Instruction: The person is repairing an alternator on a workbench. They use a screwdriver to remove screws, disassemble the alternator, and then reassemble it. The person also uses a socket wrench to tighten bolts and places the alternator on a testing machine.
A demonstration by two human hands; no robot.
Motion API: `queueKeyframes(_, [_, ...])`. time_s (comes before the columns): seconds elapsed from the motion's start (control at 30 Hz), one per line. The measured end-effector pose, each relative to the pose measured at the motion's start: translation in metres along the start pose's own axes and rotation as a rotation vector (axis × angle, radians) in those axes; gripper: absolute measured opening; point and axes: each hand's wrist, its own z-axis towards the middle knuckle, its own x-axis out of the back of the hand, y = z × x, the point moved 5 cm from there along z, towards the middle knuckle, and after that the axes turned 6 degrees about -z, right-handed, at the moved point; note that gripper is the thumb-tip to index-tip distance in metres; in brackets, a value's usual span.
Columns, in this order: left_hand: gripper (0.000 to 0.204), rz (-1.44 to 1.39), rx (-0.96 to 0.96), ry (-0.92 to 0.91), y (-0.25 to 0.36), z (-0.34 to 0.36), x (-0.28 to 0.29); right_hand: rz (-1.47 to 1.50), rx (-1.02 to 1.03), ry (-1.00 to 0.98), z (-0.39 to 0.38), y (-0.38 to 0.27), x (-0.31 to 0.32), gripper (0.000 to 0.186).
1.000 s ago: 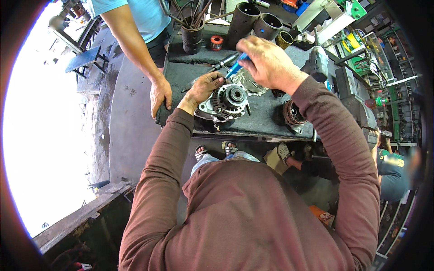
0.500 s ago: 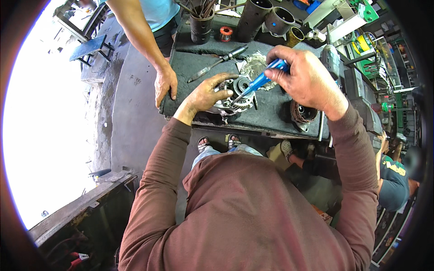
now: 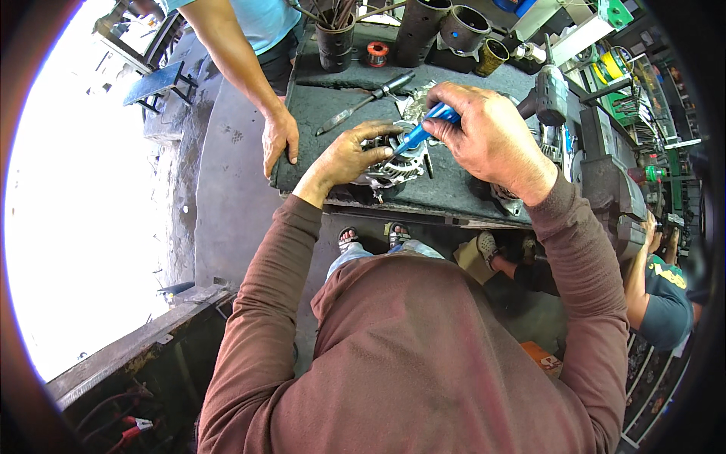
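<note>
My left hand (image 3: pixel 344 160) grips the side of a silver, finned alternator housing (image 3: pixel 398 177) near the bench's front edge, its thumb and fingers around a round pulley-like part on top. In my right hand (image 3: pixel 490 138) is a blue-handled screwdriver (image 3: pixel 413 140), held slantwise with its lower end down at the top of the housing, beside my left thumb. The tip is hidden from sight. Behind the housing lies a crumpled, shiny sheet (image 3: pixel 414 104), partly covered by my right hand. Under my right wrist, a metal part (image 3: pixel 508 201) shows only in part.
A long flat-bladed tool (image 3: pixel 363 106) lies across the dark bench (image 3: pixel 321 91). Dark metal cylinders (image 3: pixel 418 34), a tool-filled can (image 3: pixel 335 45) and a red spool (image 3: pixel 377 54) line the back. A power drill (image 3: pixel 552 94) stands right. Another person's hand (image 3: pixel 280 144) rests on the left edge.
My right hand has moved left and slightly down with the screwdriver, whose handle sits closer to my left hand. The power drill shows more fully. My left hand keeps its hold.
</note>
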Motion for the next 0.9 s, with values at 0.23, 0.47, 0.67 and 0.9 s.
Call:
queueKeyframes(0.23, [0.043, -0.056, -0.039, 0.094, -0.010, -0.004, 0.001, -0.010, 0.380, -0.004, -0.004, -0.018, -0.003, 0.025])
queueKeyframes(0.47, [0.030, -0.078, -0.125, 0.088, 0.001, -0.013, 0.003, -0.210, -0.175, -0.303, 0.015, -0.013, 0.001, 0.041])
queueKeyframes(0.67, [0.036, 0.084, -0.154, 0.131, 0.009, -0.012, -0.003, -0.369, 0.298, 0.160, 0.003, -0.027, 0.001, 0.055])
queueKeyframes(0.9, [0.026, -0.012, -0.014, 0.135, 0.001, -0.013, -0.008, -0.218, 0.089, 0.049, 0.012, -0.025, 0.001, 0.051])
